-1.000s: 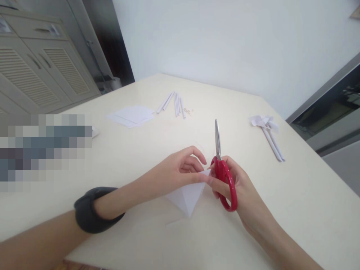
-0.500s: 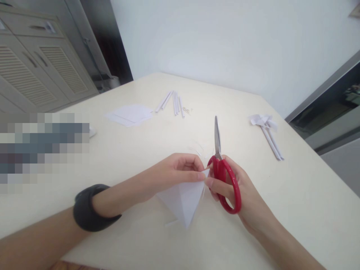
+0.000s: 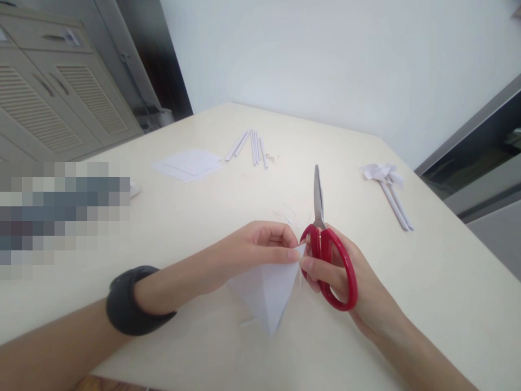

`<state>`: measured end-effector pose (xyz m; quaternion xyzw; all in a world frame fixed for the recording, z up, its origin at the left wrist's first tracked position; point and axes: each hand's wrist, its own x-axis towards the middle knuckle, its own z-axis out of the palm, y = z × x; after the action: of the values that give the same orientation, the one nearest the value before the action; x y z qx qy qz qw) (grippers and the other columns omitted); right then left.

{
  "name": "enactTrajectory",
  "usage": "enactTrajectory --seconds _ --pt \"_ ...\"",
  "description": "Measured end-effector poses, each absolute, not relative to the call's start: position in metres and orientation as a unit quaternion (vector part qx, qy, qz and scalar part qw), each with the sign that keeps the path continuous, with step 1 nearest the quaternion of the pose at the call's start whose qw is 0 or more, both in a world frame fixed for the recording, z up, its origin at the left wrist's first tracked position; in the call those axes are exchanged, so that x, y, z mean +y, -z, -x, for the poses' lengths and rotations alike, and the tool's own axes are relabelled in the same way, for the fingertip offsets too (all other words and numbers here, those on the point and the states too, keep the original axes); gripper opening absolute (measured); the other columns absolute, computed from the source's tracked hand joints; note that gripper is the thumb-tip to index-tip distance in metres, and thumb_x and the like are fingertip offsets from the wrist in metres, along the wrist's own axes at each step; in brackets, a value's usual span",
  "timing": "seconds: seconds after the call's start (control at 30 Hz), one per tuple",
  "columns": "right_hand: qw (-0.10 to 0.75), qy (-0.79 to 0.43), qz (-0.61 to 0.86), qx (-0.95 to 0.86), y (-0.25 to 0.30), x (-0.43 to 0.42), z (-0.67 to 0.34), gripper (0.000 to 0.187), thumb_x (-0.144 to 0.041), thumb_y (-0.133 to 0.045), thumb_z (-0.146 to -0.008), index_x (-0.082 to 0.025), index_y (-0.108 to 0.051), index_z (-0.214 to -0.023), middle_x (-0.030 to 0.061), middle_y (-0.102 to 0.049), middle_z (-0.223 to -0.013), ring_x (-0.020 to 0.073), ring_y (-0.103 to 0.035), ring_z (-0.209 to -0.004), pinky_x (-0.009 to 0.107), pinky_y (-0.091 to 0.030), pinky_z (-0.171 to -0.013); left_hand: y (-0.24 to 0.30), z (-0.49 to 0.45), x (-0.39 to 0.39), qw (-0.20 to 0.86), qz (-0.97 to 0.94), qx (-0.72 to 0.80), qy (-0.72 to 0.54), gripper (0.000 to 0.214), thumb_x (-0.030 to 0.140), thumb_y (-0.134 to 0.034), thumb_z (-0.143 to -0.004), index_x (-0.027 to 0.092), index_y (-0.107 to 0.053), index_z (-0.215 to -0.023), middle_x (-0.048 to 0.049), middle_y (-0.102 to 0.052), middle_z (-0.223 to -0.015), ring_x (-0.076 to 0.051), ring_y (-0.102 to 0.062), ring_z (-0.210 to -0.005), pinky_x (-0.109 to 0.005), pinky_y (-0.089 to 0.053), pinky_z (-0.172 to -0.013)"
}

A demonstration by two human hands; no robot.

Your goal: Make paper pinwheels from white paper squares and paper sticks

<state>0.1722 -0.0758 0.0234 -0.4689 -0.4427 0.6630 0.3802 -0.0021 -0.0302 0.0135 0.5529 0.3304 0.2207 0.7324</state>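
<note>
A folded sheet of white paper (image 3: pixel 268 293) hangs point-down over the near part of the table. My left hand (image 3: pixel 268 244), with a black band on its wrist, pinches the sheet's upper right corner between thumb and fingers. Close beside that corner, my right hand (image 3: pixel 342 266) is closed around red-handled scissors (image 3: pixel 348 271), whose blades point up and away from me and look shut. The right thumb tip touches or nearly touches the paper's edge. The other right fingers are partly hidden behind the handles.
Thin paper scraps (image 3: pixel 287 214) lie just beyond my hands. Farther back are flat white paper sheets (image 3: pixel 189 164), several rolled paper sticks (image 3: pixel 254 147) and small rubber-band-like loops (image 3: pixel 270 157). Paper pinwheels on sticks (image 3: pixel 391 190) rest at the right. A blurred-out patch covers the left.
The scissors and my right hand have shifted slightly to the right, opening a small gap from the paper's corner. My left hand keeps its pinch almost in place.
</note>
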Motion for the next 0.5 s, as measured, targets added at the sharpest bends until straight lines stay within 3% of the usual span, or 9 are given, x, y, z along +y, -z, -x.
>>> enactTrajectory --seconds 0.23,0.4,0.5 --pt "0.391 -0.663 0.437 -0.465 -0.0169 -0.0778 -0.1718 0.019 -0.012 -0.060 -0.074 -0.021 -0.045 -0.080 -0.0039 -0.055 -0.076 0.0075 -0.046 -0.053 0.022 -0.035 -0.048 -0.0188 0.0061 -0.0267 0.736 -0.538 0.342 -0.226 0.014 0.029 -0.062 -0.079 0.018 -0.056 -0.073 0.0015 -0.058 -0.072 -0.012 -0.051 -0.064 -0.023 -0.035 -0.057" --pt "0.420 -0.575 0.515 -0.476 -0.0199 -0.0755 -0.1682 0.021 -0.016 -0.060 -0.074 -0.021 -0.040 -0.075 -0.0052 -0.054 -0.071 0.0073 -0.044 -0.052 0.020 -0.033 -0.045 -0.0139 0.0068 -0.0255 0.701 -0.553 0.369 -0.260 0.013 0.029 -0.062 -0.078 0.019 -0.056 -0.073 0.0044 -0.052 -0.065 -0.009 -0.045 -0.055 -0.021 -0.029 -0.049" --pt "0.438 -0.533 0.553 -0.468 -0.0214 -0.0728 -0.1701 0.020 -0.017 -0.060 -0.075 -0.022 -0.041 -0.078 -0.0038 -0.058 -0.078 0.0069 -0.044 -0.052 0.020 -0.033 -0.045 -0.0114 0.0073 -0.0261 0.688 -0.558 0.383 -0.261 0.013 0.030 -0.060 -0.079 0.019 -0.055 -0.074 0.0039 -0.051 -0.065 -0.009 -0.044 -0.055 -0.021 -0.028 -0.048"
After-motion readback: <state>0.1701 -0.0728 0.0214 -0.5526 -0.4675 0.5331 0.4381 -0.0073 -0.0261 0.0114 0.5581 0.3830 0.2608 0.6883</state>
